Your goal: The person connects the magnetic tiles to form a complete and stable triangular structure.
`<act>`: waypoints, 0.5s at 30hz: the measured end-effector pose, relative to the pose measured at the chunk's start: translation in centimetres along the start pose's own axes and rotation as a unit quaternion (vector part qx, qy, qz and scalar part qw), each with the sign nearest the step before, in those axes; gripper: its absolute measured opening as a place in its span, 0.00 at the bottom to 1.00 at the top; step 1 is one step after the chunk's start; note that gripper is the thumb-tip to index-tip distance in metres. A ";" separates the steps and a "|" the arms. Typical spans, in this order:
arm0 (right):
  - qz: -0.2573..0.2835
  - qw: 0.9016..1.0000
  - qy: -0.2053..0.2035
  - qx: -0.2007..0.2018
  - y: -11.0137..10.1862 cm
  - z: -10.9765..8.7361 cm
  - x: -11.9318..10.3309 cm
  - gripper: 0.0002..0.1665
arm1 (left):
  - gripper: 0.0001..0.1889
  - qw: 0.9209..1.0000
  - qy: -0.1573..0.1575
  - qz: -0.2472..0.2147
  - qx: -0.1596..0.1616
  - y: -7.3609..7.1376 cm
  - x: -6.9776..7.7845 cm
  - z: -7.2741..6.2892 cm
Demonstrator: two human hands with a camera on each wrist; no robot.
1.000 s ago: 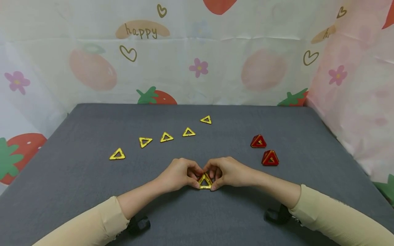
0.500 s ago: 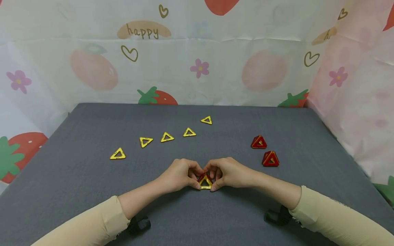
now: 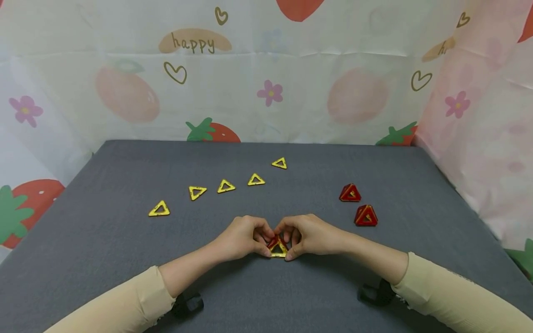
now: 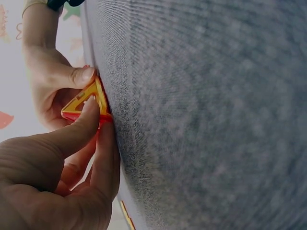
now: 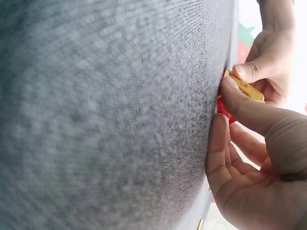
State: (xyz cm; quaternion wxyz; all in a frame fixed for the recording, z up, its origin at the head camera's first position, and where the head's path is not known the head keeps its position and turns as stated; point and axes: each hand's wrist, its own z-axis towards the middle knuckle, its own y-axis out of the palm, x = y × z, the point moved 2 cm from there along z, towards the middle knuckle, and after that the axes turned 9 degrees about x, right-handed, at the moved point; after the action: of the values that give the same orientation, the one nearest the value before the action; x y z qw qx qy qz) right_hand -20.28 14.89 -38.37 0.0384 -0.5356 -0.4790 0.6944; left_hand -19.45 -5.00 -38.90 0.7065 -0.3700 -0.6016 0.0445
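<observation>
A small pyramid of triangular magnetic tiles stands on the grey cloth between the hands, near the front middle. Its near face is a yellow triangle tile (image 3: 278, 255), and red tiles (image 3: 275, 240) show behind it. My left hand (image 3: 241, 238) pinches the pyramid's left side with thumb and fingers. On the right side, my right hand (image 3: 312, 235) pinches it the same way. The left wrist view shows the yellow face (image 4: 76, 101) above a red edge, with a thumb across it. Fingers hide much of the pyramid's back.
Several loose yellow triangle tiles lie flat farther back, among them one at the left (image 3: 159, 209) and one at the far middle (image 3: 280, 163). At the right stand two red pyramids, one behind (image 3: 350, 192) and one nearer (image 3: 366, 216). A printed curtain (image 3: 308, 55) backs the table.
The yellow near face has tipped slightly, and more red shows behind it than a second ago. Both hands keep their hold in nearly the same place.
</observation>
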 end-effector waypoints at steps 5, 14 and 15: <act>0.005 1.000 -0.001 0.000 0.0 0.0 -0.1 0.28 | 0.13 1.000 0.003 0.004 -0.001 0.0 0.1 0.0; 0.004 1.000 -0.006 0.001 0.0 0.0 -0.2 0.28 | 0.12 1.000 0.000 0.008 -0.008 0.0 0.0 -0.1; 0.004 1.000 -0.008 0.002 0.0 0.0 -0.2 0.28 | 0.12 1.000 0.001 0.008 -0.010 -0.1 0.0 -0.1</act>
State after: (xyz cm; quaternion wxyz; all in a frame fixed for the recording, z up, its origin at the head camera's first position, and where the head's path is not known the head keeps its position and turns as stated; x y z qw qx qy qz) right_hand -20.18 14.82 -38.24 0.0325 -0.5318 -0.4760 0.6997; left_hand -19.40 -5.08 -38.87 0.7030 -0.3818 -0.5984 0.0443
